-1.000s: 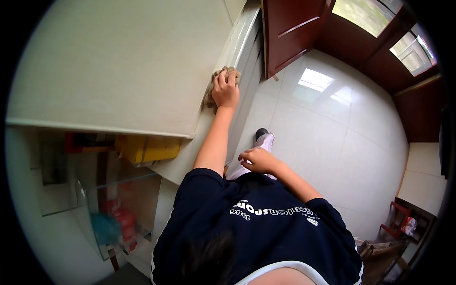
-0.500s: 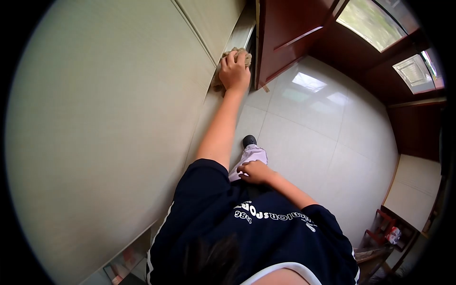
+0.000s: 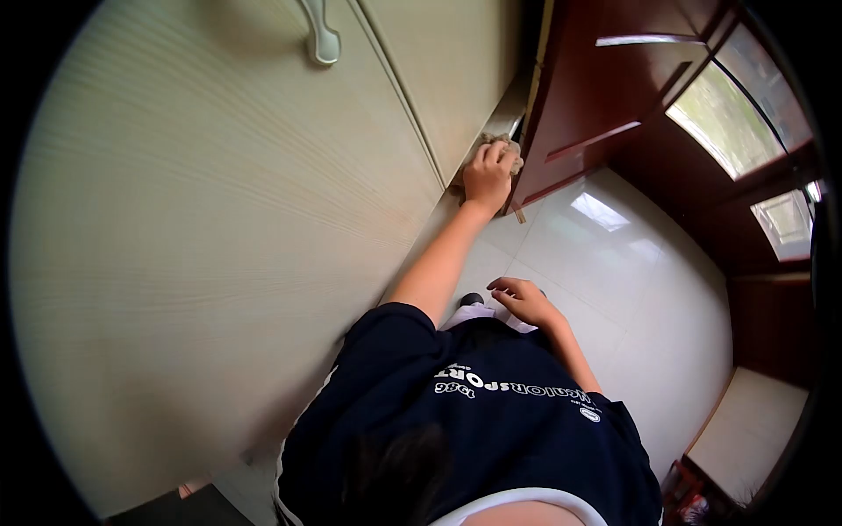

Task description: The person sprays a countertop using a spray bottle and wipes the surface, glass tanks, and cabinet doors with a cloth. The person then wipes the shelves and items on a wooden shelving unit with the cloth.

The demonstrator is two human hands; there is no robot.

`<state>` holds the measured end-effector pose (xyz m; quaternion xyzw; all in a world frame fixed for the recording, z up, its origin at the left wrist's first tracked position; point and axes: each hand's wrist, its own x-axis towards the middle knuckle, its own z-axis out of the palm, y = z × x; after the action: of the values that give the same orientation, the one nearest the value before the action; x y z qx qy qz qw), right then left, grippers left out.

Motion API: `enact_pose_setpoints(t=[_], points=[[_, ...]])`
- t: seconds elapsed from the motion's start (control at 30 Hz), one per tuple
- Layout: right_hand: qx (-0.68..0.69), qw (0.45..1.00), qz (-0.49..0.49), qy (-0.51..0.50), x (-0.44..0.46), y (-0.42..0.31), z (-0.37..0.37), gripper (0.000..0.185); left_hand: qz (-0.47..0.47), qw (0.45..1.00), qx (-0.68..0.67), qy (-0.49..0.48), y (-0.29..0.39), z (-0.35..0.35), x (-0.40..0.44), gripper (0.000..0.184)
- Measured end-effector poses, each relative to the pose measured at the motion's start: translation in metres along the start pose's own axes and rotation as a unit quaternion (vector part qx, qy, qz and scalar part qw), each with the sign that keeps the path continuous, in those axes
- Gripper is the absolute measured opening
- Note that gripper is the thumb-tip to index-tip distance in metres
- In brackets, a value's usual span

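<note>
My left hand (image 3: 489, 180) is closed over a crumpled beige-brown cloth (image 3: 516, 161). It presses the cloth onto the narrow ledge (image 3: 506, 116) at the foot of the pale cabinet (image 3: 237, 263), close to the edge of a dark red door (image 3: 579, 114). Parts of the cloth under my palm are hidden. My right hand (image 3: 523, 302) hangs in front of my body above my legs, its fingers loosely apart with nothing in them.
A silver handle (image 3: 324, 44) sticks out from the cabinet at the upper left. Pale glossy tiles (image 3: 605, 289) cover the floor, and my shoe (image 3: 472, 300) stands on them. At the lower right is a light-topped piece of furniture (image 3: 750, 430).
The view has shifted, bringing the cabinet handle into sight. My left hand still grips the cloth at the ledge. My right hand has lifted slightly away from my leg, its fingers straighter.
</note>
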<state>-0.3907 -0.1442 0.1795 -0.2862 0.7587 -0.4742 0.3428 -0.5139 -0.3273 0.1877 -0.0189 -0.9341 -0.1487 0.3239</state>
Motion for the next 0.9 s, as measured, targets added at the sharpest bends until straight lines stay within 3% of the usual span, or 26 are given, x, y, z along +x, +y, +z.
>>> enact_pose_setpoints(t=[0.03, 0.1, 0.2, 0.27, 0.4, 0.57, 0.6, 0.67, 0.77, 0.83, 0.9], points=[[-0.022, 0.998, 0.05, -0.038, 0.004, 0.003, -0.011, 0.028, 0.011, 1.0, 0.015, -0.02, -0.001, -0.002, -0.007, 0.034], [-0.071, 0.997, 0.001, -0.034, 0.012, 0.017, -0.026, 0.028, 0.038, 0.998, 0.041, -0.027, -0.002, -0.013, -0.026, 0.031], [-0.059, 0.994, 0.002, -0.09, 0.026, 0.031, -0.053, 0.028, -0.024, 0.998, 0.028, -0.047, 0.0, -0.053, -0.065, 0.028], [-0.053, 0.994, -0.004, -0.098, 0.032, 0.034, -0.078, 0.028, -0.086, 0.995, 0.046, 0.015, 0.01, -0.08, -0.102, 0.028], [0.025, 0.991, -0.024, -0.131, 0.052, 0.034, -0.121, 0.026, -0.31, 0.939, 0.138, 0.057, 0.057, -0.143, -0.182, 0.028], [0.047, 0.976, -0.083, -0.198, 0.105, 0.02, -0.131, 0.025, -0.509, 0.795, 0.043, 0.326, 0.098, -0.165, -0.235, 0.031], [0.063, 0.968, -0.103, -0.221, 0.111, 0.01, -0.127, 0.025, -0.512, 0.788, 0.057, 0.336, 0.108, -0.171, -0.218, 0.031], [0.07, 0.946, -0.164, -0.27, 0.12, -0.007, -0.109, 0.023, -0.413, 0.813, 0.155, 0.38, 0.113, -0.196, -0.17, 0.029], [0.093, 0.902, -0.19, -0.375, 0.117, -0.039, -0.066, 0.021, -0.15, 0.859, 0.345, 0.348, 0.111, -0.268, -0.056, 0.031], [0.062, 0.884, -0.202, -0.417, 0.105, -0.059, -0.025, 0.024, 0.017, 0.801, 0.449, 0.395, 0.115, -0.314, 0.039, 0.034], [-0.032, 0.846, -0.313, -0.43, 0.083, -0.073, 0.017, 0.026, 0.211, 0.728, 0.475, 0.448, 0.133, -0.345, 0.136, 0.03]])
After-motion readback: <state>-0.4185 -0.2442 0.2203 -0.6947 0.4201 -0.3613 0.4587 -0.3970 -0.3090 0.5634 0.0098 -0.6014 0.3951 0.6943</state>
